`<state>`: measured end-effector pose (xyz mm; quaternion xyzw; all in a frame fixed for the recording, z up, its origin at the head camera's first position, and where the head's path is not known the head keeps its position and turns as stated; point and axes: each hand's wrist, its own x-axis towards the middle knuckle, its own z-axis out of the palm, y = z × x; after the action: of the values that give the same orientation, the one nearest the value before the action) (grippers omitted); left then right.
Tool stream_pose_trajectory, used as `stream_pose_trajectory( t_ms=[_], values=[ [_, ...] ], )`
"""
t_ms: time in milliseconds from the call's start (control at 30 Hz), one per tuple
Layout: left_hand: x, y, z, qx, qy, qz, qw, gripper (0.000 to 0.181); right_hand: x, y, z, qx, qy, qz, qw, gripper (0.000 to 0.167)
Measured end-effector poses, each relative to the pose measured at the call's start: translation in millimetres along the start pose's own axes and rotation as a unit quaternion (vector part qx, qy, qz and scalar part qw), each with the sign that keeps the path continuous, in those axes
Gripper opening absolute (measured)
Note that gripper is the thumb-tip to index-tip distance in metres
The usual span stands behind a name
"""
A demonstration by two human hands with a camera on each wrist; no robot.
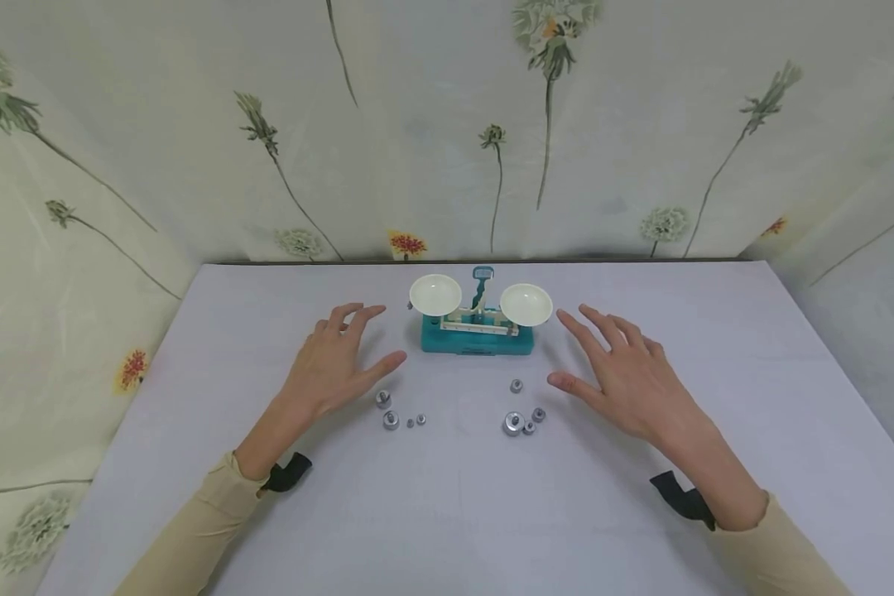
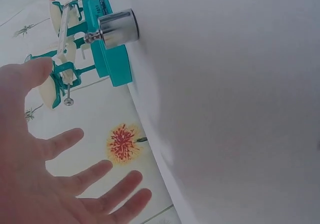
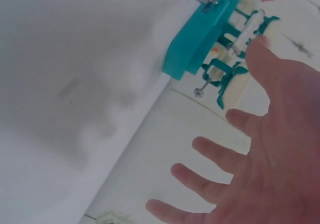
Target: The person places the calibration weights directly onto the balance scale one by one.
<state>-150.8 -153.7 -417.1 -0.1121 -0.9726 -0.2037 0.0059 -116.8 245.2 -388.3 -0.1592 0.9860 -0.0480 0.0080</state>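
A teal balance scale (image 1: 477, 341) with two white pans stands near the back of the table. Its left pan (image 1: 435, 295) and right pan (image 1: 526, 305) hold nothing visible. My left hand (image 1: 333, 364) hovers to the left of the scale, fingers spread, touching nothing. On the other side my right hand (image 1: 626, 377) is held likewise, thumb and fingers apart. Small silver weights lie in two groups in front of the scale: several by the left hand, including one weight (image 1: 391, 420), and several by the right, the largest being a wide weight (image 1: 514, 424). In the left wrist view a knobbed weight (image 2: 119, 28) appears close up.
A pale cloth covers the table (image 1: 462, 513). Behind its back edge hangs a curtain (image 1: 417, 165) printed with flowers. Black bands (image 1: 289, 473) sit at both wrists, by the beige sleeves (image 1: 194, 530).
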Motion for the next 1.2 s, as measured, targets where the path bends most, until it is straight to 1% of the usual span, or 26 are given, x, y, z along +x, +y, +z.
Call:
stream_pose_trajectory(
  t_ms=[167, 300, 400, 567, 767, 900, 1033, 1200],
  values=[
    [-0.3, 1.4, 1.2, -0.063, -0.006, -0.014, 0.9979, 0.078, -5.2, -3, 0, 0.013, -0.007, -0.017, 0.9997, 0.086],
    [2.2, 2.9, 1.2, -0.117, -0.015, -0.013, 0.993, 0.077, -8.4, -7, -2, 0.024, -0.006, -0.028, 0.9993, 0.083],
    [5.4, 4.9, 0.0, -0.148, -0.014, -0.013, 0.9887, 0.075, -9.5, -8, -4, 0.03, -0.009, -0.034, 0.9989, 0.081],
    [8.5, 6.4, 0.0, -0.169, -0.013, -0.016, 0.9854, 0.073, -10.3, -11, -6, 0.036, -0.02, -0.036, 0.9985, 0.077],
    [11.4, 5.8, 4.1, -0.193, -0.01, 0.005, 0.9812, 0.068, -11.1, -14, -6, 0.044, -0.032, -0.042, 0.9976, 0.076],
    [13.4, 6.6, 6.7, -0.207, -0.01, 0.013, 0.9782, 0.066, -11.1, -16, -5, 0.046, -0.039, -0.048, 0.9971, 0.074],
    [15.2, 6.8, 8.4, -0.222, -0.01, 0.013, 0.9748, 0.064, -12.0, -20, -4, 0.049, -0.044, -0.055, 0.9963, 0.067],
    [18.2, 6.4, 10.6, -0.236, -0.016, 0.013, 0.9716, 0.063, -13.2, -25, -4, 0.06, -0.054, -0.07, 0.9943, 0.052]
  ],
)
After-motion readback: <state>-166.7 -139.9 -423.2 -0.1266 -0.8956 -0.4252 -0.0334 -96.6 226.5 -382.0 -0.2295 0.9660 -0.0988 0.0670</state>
